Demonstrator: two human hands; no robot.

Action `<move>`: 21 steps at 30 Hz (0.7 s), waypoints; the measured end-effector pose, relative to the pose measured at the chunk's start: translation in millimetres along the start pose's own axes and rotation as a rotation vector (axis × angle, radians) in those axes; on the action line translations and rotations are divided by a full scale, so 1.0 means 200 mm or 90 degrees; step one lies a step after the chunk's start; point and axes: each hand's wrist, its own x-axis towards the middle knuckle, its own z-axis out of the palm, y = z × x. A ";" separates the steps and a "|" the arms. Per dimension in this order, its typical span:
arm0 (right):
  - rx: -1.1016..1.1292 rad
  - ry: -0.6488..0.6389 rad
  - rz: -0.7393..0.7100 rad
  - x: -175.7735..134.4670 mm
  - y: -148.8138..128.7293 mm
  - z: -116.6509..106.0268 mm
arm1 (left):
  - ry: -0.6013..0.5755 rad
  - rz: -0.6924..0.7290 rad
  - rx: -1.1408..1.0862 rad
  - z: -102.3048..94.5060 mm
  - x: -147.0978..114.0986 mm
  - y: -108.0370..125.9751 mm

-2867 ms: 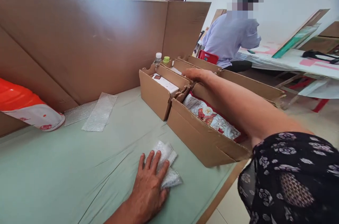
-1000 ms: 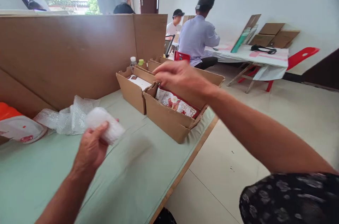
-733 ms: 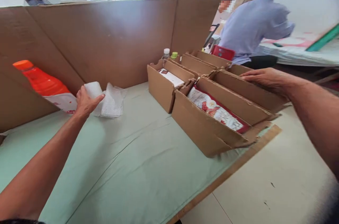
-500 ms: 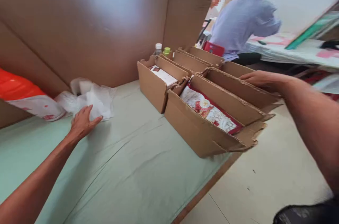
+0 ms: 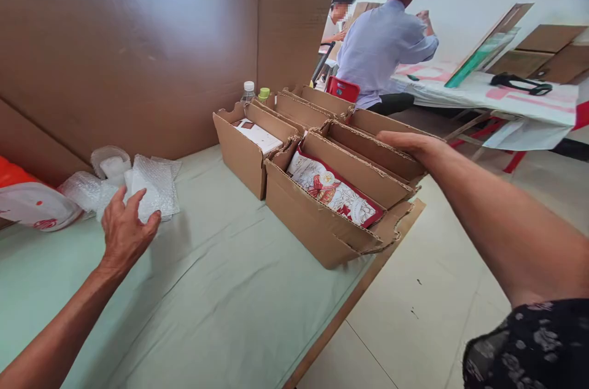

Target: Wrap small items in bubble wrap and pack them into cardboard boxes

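Observation:
My left hand (image 5: 127, 232) is raised over the green-covered table with its fingers apart and nothing in them. Right behind it lie clear bubble wrap pouches (image 5: 154, 183); whether the fingertips touch them I cannot tell. My right hand (image 5: 402, 141) reaches down into a narrow cardboard box (image 5: 368, 156) at the right, its fingers hidden below the box wall. Nearer to me, another open cardboard box (image 5: 304, 223) holds flat red-and-white printed packets (image 5: 331, 186). A further box (image 5: 239, 159) has a white printed box or card (image 5: 258, 134) inside.
A tall cardboard panel (image 5: 151, 70) stands along the table's back. Two bottles with white (image 5: 248, 87) and green caps (image 5: 264, 93) stand behind the boxes. An orange-and-white bag (image 5: 32, 199) lies at left. A person in a light blue shirt (image 5: 381, 45) sits beyond, with others farther back.
The view has swung right, so the table and boxes sit further left. My right hand has sunk deeper into its box, hiding the fingers. My left hand stays near the bubble wrap, fingers more spread.

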 end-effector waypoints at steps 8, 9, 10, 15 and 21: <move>0.137 0.143 -0.123 -0.19 -0.31 -0.14 | -0.044 0.141 -0.370 -0.15 -0.09 0.57; 0.191 0.094 -0.216 -0.29 -0.40 -0.13 | -0.073 0.130 -0.475 -0.16 -0.09 0.66; 0.242 -0.045 -0.292 -0.38 -0.49 -0.10 | -0.110 0.110 -0.592 -0.16 -0.09 0.75; 0.244 -0.276 -0.484 -0.45 -0.78 0.09 | -0.199 -0.086 -0.848 -0.08 -0.03 0.87; -0.139 -0.041 -0.228 0.30 -0.55 0.20 | -0.130 -0.188 -0.458 0.23 -0.09 0.41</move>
